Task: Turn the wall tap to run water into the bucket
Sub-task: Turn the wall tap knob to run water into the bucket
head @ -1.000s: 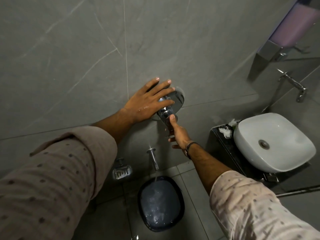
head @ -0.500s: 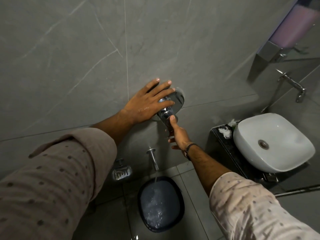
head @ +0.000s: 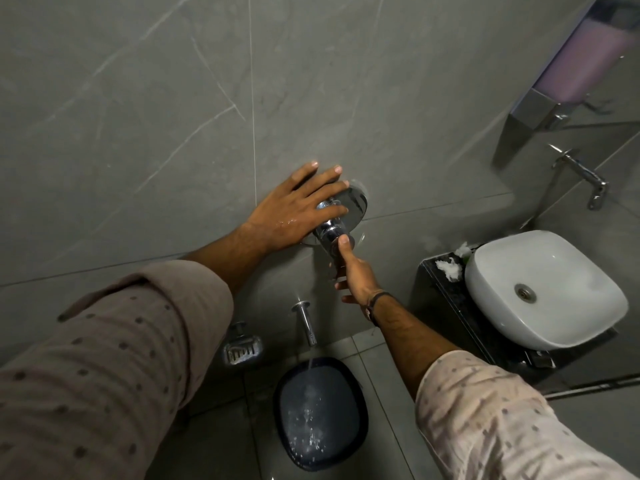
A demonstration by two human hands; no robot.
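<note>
1. The left hand (head: pixel 294 209) lies flat against the grey wall tile, fingers (head: pixel 322 195) spread apart and draped over the chrome wall tap (head: pixel 334 230), gripping nothing firmly as far as can be seen.
2. The right hand (head: pixel 353 275) reaches up from below, its thumb pressed on the tap's handle; the other fingers curl loosely behind, and whether they clamp the handle cannot be told.
3. Against the views of half a second and a second ago, both hands sit in nearly the same pose; no clear turn of the tap shows between them.
4. A thin stream falls from the spout (head: pixel 306 322) lower on the wall into the dark bucket (head: pixel 320 414) standing on the floor directly beneath, as it did in those earlier views; the splashing on the water surface looks much the same.
5. Judgement: the water is running into the bucket, so the task's aim looks met or nearly so; what remains is perhaps a finer setting of the flow.
6. A white basin (head: pixel 543 289) sits to the right on a dark surface (head: pixel 446 299), well apart from the bucket.
</note>
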